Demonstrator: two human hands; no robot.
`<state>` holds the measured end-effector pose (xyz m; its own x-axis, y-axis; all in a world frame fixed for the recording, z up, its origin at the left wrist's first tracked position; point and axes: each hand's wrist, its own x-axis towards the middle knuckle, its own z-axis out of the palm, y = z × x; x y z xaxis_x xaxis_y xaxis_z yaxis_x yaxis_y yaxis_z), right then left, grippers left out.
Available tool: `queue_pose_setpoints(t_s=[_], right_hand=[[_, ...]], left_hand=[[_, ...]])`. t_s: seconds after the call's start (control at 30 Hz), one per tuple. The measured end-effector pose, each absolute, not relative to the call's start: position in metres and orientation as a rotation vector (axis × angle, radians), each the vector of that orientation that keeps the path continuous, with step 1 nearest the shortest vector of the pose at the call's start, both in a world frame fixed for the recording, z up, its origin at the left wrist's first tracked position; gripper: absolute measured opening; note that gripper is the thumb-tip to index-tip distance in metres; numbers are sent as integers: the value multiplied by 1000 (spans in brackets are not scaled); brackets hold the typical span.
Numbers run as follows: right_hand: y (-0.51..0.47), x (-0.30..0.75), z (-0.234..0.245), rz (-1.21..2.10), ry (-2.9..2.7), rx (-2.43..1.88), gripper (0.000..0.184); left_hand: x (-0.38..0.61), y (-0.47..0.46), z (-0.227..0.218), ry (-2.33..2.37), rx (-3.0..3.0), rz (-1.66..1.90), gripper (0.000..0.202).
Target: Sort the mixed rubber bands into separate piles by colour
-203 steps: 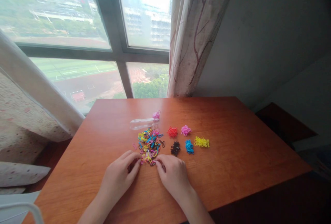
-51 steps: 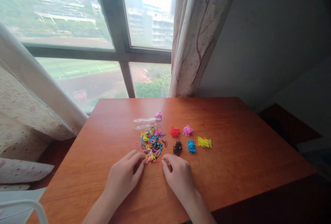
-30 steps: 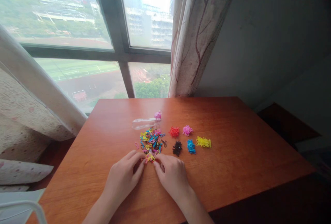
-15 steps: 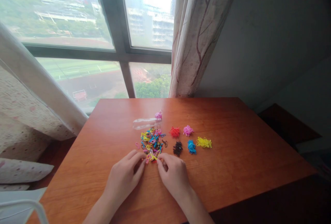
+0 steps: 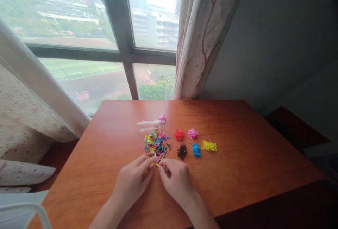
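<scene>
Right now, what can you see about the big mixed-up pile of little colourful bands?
The mixed pile is a loose, tangled heap of tiny rubbery-looking loops in yellow, pink, blue, black and red. It lies on the wooden table, just nearer than a clear bottle on its side. A few loops lie loose beside it. The left hand and right hand meet at its near edge, fingertips at a yellow loop.

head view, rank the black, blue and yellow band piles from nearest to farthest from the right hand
From the right hand:
1. black pile, just beyond the hand, slightly right.
2. blue pile, right of the black one.
3. yellow pile, right end of that row.
</scene>
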<state>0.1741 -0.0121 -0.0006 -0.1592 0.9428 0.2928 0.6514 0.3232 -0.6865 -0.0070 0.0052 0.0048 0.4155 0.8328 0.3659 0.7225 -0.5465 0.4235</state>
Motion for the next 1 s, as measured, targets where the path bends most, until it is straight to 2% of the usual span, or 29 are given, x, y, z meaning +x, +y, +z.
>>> queue_pose_setpoints(t_s=[0.47, 0.73, 1.0], right_hand=[[-12, 183, 3, 449, -1856, -1472, 15], [-18, 195, 5, 479, -1789, -1505, 16], [-26, 225, 4, 466, -1625, -1536, 21]], left_hand=[[-8, 8, 7, 1521, 2377, 738, 16], [-5, 5, 8, 1478, 2386, 815, 22], [8, 1, 4, 1316, 2632, 541, 23]])
